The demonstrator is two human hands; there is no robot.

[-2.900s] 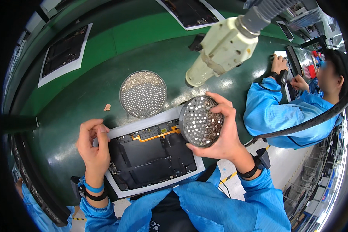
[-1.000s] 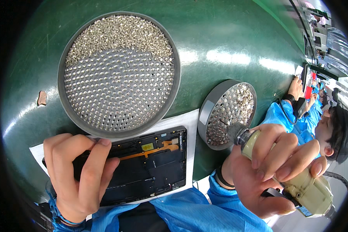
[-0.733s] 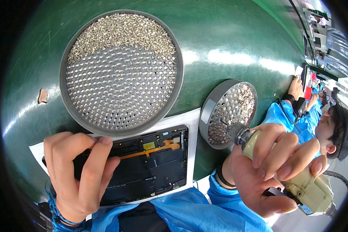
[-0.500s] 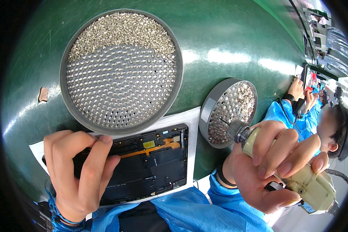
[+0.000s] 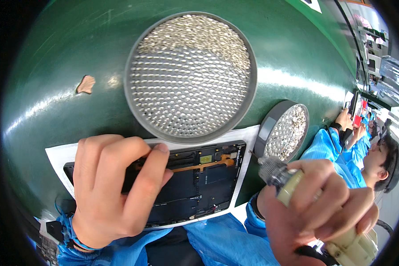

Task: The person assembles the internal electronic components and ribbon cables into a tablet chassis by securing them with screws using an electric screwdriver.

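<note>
My left hand (image 5: 115, 190) reaches over an opened black tablet (image 5: 217, 190) with an orange-brown flex cable and a yellow patch inside. Its fingers are curled with the tips close together by the tablet's far edge; whatever they pinch, if anything, is hidden. In my right hand (image 5: 317, 199) is a pale green electric screwdriver (image 5: 270, 172), its fingers wrapped round the body. The driver's thin tip points left, just in front of a small grey dish of screws (image 5: 267, 128). Beyond the tablet stands a large round screw tray (image 5: 195, 140), its dimpled bottom filled with screws, loose ones heaped at the far side.
White paper (image 5: 57, 155) lies under the tablet on the green table (image 5: 97, 40). To the left is a brownish scrap (image 5: 86, 84). At the right another person in blue (image 5: 328, 146) sits at the same table, hands on other work. A dark cable leaves the screwdriver.
The view has shifted, so tray, tablet and dish appear farther right. My left hand has moved slightly right along the tablet. My right hand and the screwdriver sit lower, blurred by motion.
</note>
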